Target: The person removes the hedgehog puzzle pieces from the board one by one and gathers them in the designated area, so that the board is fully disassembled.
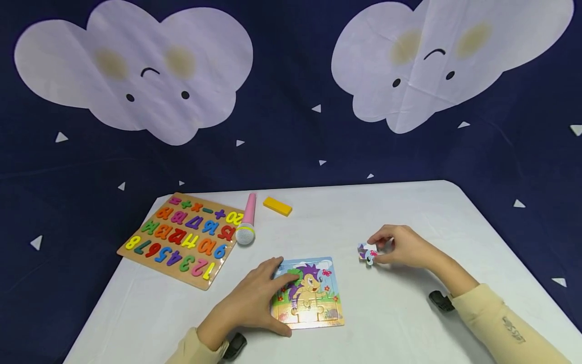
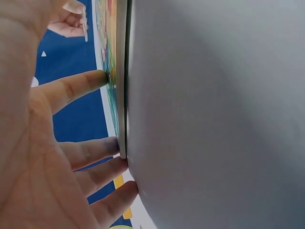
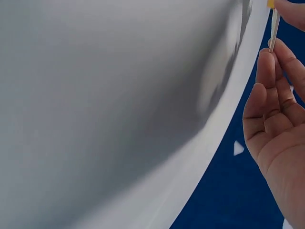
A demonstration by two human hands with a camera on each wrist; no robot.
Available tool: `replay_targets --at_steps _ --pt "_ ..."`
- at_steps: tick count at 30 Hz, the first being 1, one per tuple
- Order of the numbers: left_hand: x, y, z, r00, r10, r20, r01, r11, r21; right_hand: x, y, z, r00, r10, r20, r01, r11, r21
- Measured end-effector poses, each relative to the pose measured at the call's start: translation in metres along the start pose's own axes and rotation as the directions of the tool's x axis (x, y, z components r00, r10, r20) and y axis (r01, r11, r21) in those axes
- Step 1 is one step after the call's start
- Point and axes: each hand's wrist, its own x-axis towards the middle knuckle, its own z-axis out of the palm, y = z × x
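Observation:
A square hedgehog jigsaw puzzle (image 1: 313, 293) lies flat on the table. My left hand (image 1: 256, 298) rests at its left side with fingers spread. In the left wrist view the index fingertip (image 2: 101, 78) touches the puzzle's picture, while other fingers reach its edge and the table. To the right of the puzzle, my right hand (image 1: 402, 246) pinches a small puzzle piece (image 1: 367, 254) between thumb and fingers. That piece shows part of a purple and blue picture with a red butterfly. Seen edge-on in the right wrist view, the piece (image 3: 274, 31) is thin and held above the table.
A wooden number board (image 1: 182, 237) with colourful digits lies at the back left. Against its right edge is a pink toy microphone (image 1: 247, 217). A yellow block (image 1: 277, 206) sits near the table's back edge. Behind hangs a dark blue curtain (image 1: 282, 126) with clouds.

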Motion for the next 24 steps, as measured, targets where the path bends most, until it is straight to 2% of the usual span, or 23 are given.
replay_targets --at_steps 6,13,18,24 --pt "0.000 -0.003 -0.004 0.999 0.022 -0.038 -0.020 0.999 0.050 -0.014 0.018 -0.015 0.999 0.023 -0.033 -0.024 0.999 -0.033" --pt "-0.004 -0.010 -0.009 0.998 0.020 -0.064 -0.017 0.999 0.046 -0.032 0.036 -0.031 0.998 0.052 -0.035 -0.054 0.997 -0.050" --pt "-0.006 -0.013 -0.009 0.999 0.013 -0.051 -0.012 1.000 0.024 -0.043 0.050 -0.038 0.997 0.065 -0.047 -0.068 0.997 -0.049" --pt "-0.007 -0.014 -0.010 1.000 -0.022 -0.002 0.022 1.000 -0.007 -0.051 0.065 -0.045 0.997 0.062 -0.056 -0.064 0.997 -0.046"
